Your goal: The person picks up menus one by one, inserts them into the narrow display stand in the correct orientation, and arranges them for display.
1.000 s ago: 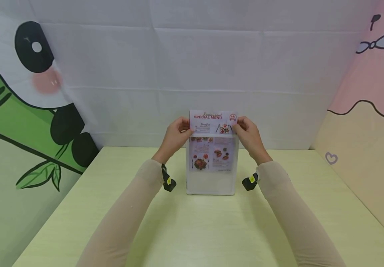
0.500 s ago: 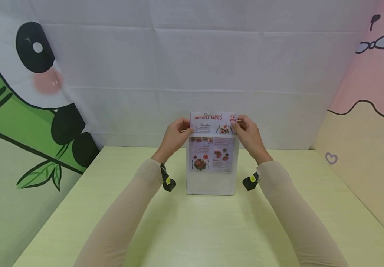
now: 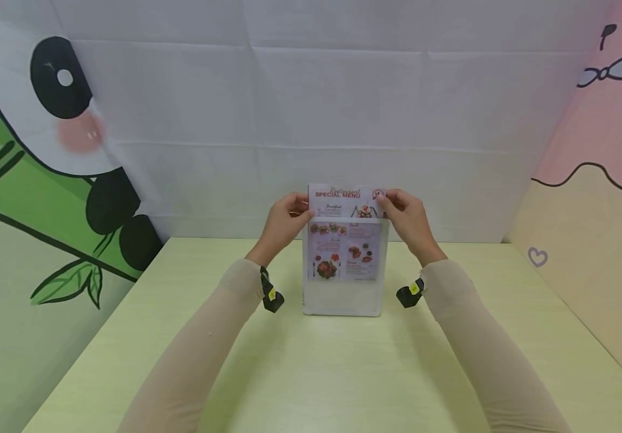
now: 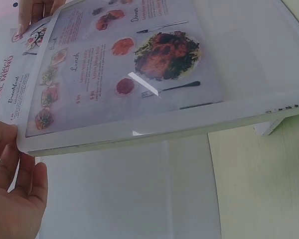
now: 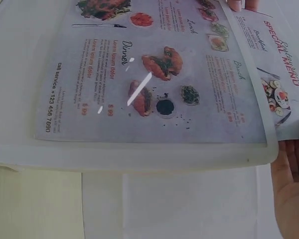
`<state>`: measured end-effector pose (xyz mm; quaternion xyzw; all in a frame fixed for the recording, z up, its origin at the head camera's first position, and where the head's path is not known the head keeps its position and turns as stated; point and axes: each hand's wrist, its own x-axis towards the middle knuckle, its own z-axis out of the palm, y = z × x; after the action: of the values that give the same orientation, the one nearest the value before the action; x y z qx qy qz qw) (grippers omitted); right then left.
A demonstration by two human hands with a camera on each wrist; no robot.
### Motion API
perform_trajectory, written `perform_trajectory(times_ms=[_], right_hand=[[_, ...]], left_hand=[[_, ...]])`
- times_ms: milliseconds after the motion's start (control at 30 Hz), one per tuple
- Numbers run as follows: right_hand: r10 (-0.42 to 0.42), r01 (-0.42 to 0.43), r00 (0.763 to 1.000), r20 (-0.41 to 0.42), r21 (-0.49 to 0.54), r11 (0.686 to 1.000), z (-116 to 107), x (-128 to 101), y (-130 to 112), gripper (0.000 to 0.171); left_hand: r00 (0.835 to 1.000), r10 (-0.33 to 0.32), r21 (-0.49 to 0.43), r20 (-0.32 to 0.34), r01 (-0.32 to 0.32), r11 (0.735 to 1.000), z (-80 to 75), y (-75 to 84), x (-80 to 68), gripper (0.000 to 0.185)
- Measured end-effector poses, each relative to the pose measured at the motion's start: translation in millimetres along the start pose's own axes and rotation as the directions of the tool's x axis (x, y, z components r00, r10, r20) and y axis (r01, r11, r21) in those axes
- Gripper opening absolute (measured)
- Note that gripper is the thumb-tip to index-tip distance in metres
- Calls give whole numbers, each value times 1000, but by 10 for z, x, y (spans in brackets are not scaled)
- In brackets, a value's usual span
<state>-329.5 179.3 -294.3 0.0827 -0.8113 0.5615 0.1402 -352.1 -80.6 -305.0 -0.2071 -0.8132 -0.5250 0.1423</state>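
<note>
A printed restaurant menu sheet (image 3: 338, 193) stands partly inside a white-framed clear display stand (image 3: 341, 299), its top strip showing above the stand's upper edge. My left hand (image 3: 283, 221) pinches the menu's left side by the stand's top left corner; in the left wrist view the thumb of that left hand (image 4: 14, 186) lies at the corner. On the opposite side my right hand (image 3: 407, 218) pinches the menu's upper right edge, thumb in front. Behind the sheet the fingers are partly hidden. Through the clear front the lower part of the menu (image 5: 154, 89) shows.
The stand rests upright on a pale yellow-green table (image 3: 311, 379). A white cloth backdrop (image 3: 338, 102) hangs behind it, with cartoon-printed panels (image 3: 592, 228) at both sides. Black wrist cameras (image 3: 273, 294) sit on both wrists.
The menu has slid slightly down into the stand, so less of it shows above the upper edge. Both hands keep hold, and my right hand has shifted a little to the right.
</note>
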Motion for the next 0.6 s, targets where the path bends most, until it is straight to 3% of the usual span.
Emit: perform_trajectory(times_ms=[300,600], right_hand=[[-40,42,999,-28,66,997,-4,6,18,34],[-50,50,999,-11,85,995,-20,-12,9,40]], left_hand=[[1000,1,-5,1,-1,1000,9,-12,-4,19],[1000,-4,10,-6,4,1000,11,-21,-16,21]])
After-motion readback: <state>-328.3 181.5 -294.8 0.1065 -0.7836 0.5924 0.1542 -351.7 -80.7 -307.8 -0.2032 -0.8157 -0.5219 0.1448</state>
